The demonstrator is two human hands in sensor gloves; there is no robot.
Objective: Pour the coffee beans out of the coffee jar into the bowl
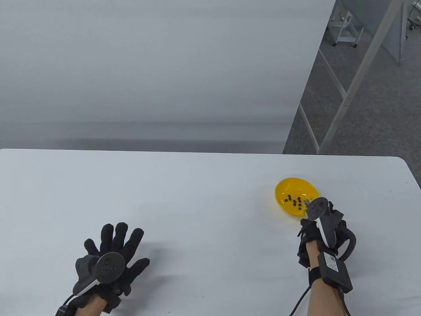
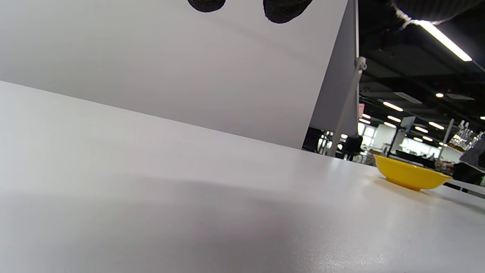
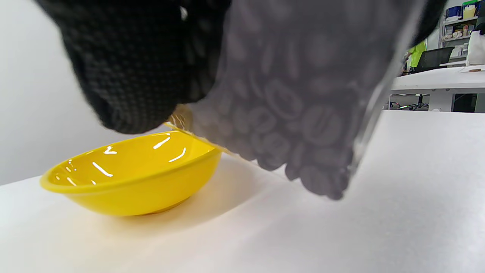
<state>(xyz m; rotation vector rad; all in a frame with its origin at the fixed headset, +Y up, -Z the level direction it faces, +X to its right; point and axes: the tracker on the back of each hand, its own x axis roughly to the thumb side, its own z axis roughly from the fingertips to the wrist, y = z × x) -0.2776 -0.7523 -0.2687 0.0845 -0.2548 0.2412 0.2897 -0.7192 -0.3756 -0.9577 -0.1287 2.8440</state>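
Bean-filled coffee jar (image 3: 303,94) over beaned bowl (image 3: 132,178)

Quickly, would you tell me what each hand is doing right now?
Left hand: open, fingers spread, holding nothing.
Right hand: gripping the coffee jar, tilted over the yellow bowl.

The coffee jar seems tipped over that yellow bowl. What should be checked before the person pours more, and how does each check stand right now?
1. Right hand grips the clear glass coffee jar: ok.
2. Jar tilted toward the shallow yellow plastic bowl: ok.
3. Jar mouth over the bowl's rim: cannot tell, hidden by the glove.
4. Dark coffee beans landing inside the bowl: ok, a few lie there.
5. Left hand away from the bowl, fingers spread: ok.
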